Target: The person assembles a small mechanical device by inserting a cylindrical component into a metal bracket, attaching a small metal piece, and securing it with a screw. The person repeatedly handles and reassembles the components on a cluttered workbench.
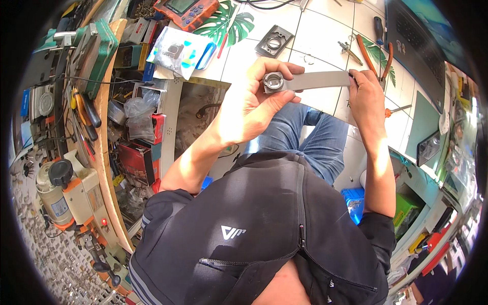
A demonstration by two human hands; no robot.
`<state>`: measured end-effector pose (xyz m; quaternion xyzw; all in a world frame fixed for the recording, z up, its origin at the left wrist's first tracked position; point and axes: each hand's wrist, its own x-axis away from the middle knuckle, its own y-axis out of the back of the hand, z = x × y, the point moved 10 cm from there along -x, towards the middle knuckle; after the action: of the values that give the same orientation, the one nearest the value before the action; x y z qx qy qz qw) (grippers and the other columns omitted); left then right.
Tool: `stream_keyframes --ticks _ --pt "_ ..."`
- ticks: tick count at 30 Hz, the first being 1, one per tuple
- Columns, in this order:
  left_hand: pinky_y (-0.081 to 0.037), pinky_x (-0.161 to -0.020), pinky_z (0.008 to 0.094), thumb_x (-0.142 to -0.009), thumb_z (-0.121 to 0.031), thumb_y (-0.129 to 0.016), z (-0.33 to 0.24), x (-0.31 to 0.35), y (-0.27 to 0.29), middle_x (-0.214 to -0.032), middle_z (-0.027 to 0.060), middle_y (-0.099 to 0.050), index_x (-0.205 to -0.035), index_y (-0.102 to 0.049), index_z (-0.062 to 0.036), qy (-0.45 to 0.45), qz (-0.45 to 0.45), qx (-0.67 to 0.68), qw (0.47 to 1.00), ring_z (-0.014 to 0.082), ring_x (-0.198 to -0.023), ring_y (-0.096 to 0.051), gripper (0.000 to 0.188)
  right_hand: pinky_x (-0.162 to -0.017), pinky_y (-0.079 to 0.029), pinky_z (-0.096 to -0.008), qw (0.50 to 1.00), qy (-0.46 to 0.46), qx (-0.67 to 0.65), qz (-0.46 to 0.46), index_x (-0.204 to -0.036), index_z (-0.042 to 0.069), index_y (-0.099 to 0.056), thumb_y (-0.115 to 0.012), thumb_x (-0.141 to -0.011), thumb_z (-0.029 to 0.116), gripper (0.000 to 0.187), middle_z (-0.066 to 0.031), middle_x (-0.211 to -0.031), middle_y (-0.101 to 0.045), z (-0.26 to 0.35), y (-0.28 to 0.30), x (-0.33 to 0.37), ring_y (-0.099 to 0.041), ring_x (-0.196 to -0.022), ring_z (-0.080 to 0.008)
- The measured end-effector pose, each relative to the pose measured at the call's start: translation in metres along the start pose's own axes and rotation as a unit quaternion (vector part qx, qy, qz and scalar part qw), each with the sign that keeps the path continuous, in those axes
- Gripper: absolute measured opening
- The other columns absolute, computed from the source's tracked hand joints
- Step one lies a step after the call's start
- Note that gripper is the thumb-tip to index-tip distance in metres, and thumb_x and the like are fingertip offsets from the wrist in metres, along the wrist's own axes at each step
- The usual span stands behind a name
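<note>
My left hand [254,101] is closed around a small grey block with a round metal ring [273,81] set in its face. From beside the block, a flat grey strip [323,80] stretches to the right. Its far end is pinched between the thumb and fingers of my right hand [367,94]. Whether strip and block are joined is hidden by my left fingers. Both hands are raised over the near edge of the white tiled table. Just beyond them lies a dark square plate with a round opening [274,41].
Orange-handled pliers [367,55], a dark screwdriver [378,30] and a laptop [417,46] are at the right. A plastic packet [179,51] and an orange instrument [187,11] occupy the far left. A key-cutting machine [71,195] stands beside a wooden shelf edge [104,132].
</note>
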<state>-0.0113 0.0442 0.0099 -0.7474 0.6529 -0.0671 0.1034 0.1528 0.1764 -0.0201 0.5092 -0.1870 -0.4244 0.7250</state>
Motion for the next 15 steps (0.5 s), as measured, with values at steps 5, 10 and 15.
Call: stream_keyframes --ticks 5,10,15 --pt "-0.049 -0.091 0.0331 -0.092 -0.005 -0.053 -0.002 0.001 -0.009 -0.133 0.0262 -0.042 -0.116 -0.041 -0.0018 -0.044 -0.006 0.019 0.999 0.0250 -0.107 -0.058 0.027 -0.075 -0.049 -0.0386 0.999 -0.001 -0.008 -0.049 -0.100 0.000 -0.064 -0.062 -0.087 0.011 0.017 -0.0166 -0.093 -0.061 -0.003 0.011 0.003 -0.061 -0.084 -0.0353" --pt "-0.045 -0.094 0.0374 -0.092 -0.024 -0.046 -0.012 0.008 -0.013 -0.135 0.0274 -0.038 -0.116 -0.040 -0.0009 -0.084 0.004 -0.024 0.996 0.0265 -0.112 -0.054 0.034 -0.069 -0.051 -0.0292 0.977 -0.053 -0.182 -0.097 -0.100 -0.002 -0.063 -0.063 -0.087 0.006 0.015 -0.0124 -0.090 -0.064 0.005 0.040 0.025 -0.064 -0.078 -0.0190" --pt "-0.040 -0.098 0.0379 -0.092 -0.036 -0.042 -0.013 0.009 -0.019 -0.137 0.0268 -0.036 -0.116 -0.040 -0.0017 -0.121 0.027 -0.062 0.990 0.0240 -0.114 -0.051 0.042 -0.067 -0.051 -0.0220 0.909 -0.079 -0.399 -0.086 -0.107 -0.003 -0.060 -0.061 -0.089 -0.001 0.018 -0.0074 -0.094 -0.064 0.021 0.041 0.052 -0.062 -0.078 -0.0100"
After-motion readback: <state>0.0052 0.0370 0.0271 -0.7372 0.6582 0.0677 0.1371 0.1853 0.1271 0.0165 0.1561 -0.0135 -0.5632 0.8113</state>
